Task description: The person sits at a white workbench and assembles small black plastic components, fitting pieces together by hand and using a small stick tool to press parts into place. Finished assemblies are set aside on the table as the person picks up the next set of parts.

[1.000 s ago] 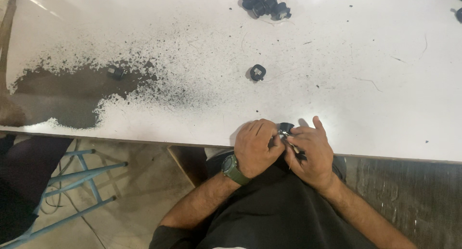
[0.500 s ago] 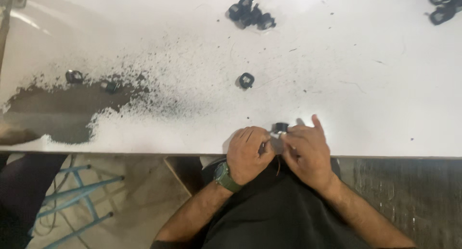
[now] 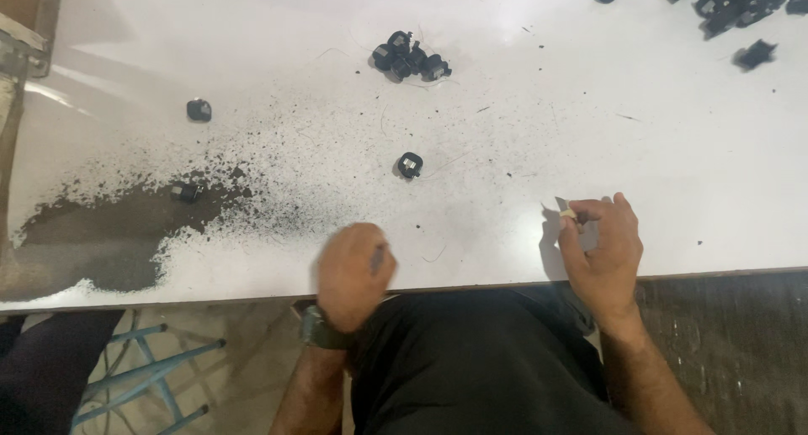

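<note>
Pinching a small pale piece between thumb and forefinger of the right hand, just above the white bench and close to its front edge. Clenching the left hand into a fist at that same edge, with a dark sliver peeking out beside the thumb, too blurred to tell whether anything is being gripped. Probably risking a drop here: working so near the edge with so light a pinch, and likely losing the piece to the lap or the floor on any slip. Also courting a smear, judging by the fist resting just right of the dark grit spreading over the bench's left side. Leaving a single black part loose between the hands, a cluster of black parts farther back, and a pile of black parts at the far right corner. Finding no package, label or sign anywhere in view.
</note>
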Motion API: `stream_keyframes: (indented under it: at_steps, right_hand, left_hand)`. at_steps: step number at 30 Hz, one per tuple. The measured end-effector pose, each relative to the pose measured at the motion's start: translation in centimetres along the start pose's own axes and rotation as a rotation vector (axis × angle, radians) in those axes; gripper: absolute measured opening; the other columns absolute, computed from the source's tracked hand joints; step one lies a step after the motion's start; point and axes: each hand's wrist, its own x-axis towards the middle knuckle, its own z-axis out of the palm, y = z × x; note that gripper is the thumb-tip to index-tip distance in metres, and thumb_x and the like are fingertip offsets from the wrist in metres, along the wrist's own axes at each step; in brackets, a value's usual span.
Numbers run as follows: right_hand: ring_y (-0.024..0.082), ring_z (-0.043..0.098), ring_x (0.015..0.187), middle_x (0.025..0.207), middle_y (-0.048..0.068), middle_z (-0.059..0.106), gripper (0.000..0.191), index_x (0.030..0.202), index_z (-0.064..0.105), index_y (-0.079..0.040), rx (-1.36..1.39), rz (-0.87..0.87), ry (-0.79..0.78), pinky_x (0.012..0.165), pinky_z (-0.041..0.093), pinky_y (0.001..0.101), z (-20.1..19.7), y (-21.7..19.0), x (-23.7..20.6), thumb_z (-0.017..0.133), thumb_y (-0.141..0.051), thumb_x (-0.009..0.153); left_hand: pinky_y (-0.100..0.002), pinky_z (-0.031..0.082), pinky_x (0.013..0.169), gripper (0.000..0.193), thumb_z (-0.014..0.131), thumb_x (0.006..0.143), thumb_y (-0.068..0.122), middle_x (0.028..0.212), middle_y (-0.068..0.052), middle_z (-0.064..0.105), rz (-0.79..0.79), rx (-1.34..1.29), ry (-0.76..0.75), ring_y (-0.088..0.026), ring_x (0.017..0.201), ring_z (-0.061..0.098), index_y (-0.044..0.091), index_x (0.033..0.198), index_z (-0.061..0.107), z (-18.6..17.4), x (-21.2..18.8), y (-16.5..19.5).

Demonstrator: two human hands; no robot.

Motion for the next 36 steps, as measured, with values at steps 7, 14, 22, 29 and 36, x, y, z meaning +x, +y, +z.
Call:
stream_keyframes:
  at_steps: [7, 14, 22, 29, 36]
  right_hand:
    - [0.026, 0.067, 0.095, 0.099, 0.009, 0.067, 0.018, 0.117, 0.062, -0.004, 0.050, 0.013, -0.023, 0.125, 0.041, 0.0541, 0.1, 0.2, 0.1, 0.069, -0.011, 0.102]
    - [0.028, 0.067, 0.098, 0.098, 0.010, 0.068, 0.019, 0.117, 0.063, -0.004, 0.043, 0.036, -0.016, 0.123, 0.043, 0.0507, 0.0, 0.3, -0.2, 0.068, -0.011, 0.101]
    - [0.028, 0.067, 0.102, 0.103, 0.012, 0.068, 0.018, 0.118, 0.066, -0.007, 0.014, 0.065, -0.062, 0.124, 0.041, 0.0511, 0.2, 1.2, -0.1, 0.065, -0.011, 0.100]
    - [0.029, 0.057, 0.127, 0.115, 0.009, 0.065, 0.036, 0.116, 0.071, -0.017, -0.073, -0.143, -0.259, 0.124, 0.024, 0.0628, 1.3, -2.8, 0.4, 0.073, -0.012, 0.080]
    - [0.030, 0.050, 0.129, 0.115, 0.009, 0.060, 0.052, 0.118, 0.071, -0.011, -0.116, -0.151, -0.391, 0.120, 0.020, 0.0646, 3.1, -7.1, 0.7, 0.083, -0.023, 0.069]
  left_hand:
    - [-0.047, 0.055, 0.089, 0.050, 0.072, 0.082, 0.022, 0.127, -0.021, 0.066, -0.131, 0.590, 0.139, -0.035, 0.112, 0.063, 0.003, 0.128, 0.064, -6.6, 2.4, -4.8]
    - [-0.045, 0.056, 0.090, 0.066, 0.071, 0.082, 0.023, 0.133, -0.018, 0.062, -0.167, 0.118, -0.309, -0.032, 0.114, 0.063, 0.010, 0.144, 0.050, -1.8, 8.9, 1.0]
    - [-0.041, 0.056, 0.087, 0.047, 0.063, 0.093, 0.010, 0.128, -0.009, 0.064, 0.242, 0.328, -0.548, -0.024, 0.105, 0.064, 0.020, 0.139, 0.063, -0.7, 13.0, 1.7]
    - [-0.053, 0.039, 0.110, 0.037, 0.075, 0.087, 0.043, 0.109, -0.004, 0.075, -0.043, -0.211, -0.357, -0.026, 0.122, 0.060, 0.016, 0.112, 0.073, 1.6, 6.5, 6.4]
    - [-0.060, 0.031, 0.116, 0.047, 0.082, 0.081, 0.040, 0.140, -0.017, 0.060, 0.091, -0.119, -0.031, -0.036, 0.139, 0.046, 0.008, 0.114, 0.071, 3.4, 1.9, 7.1]
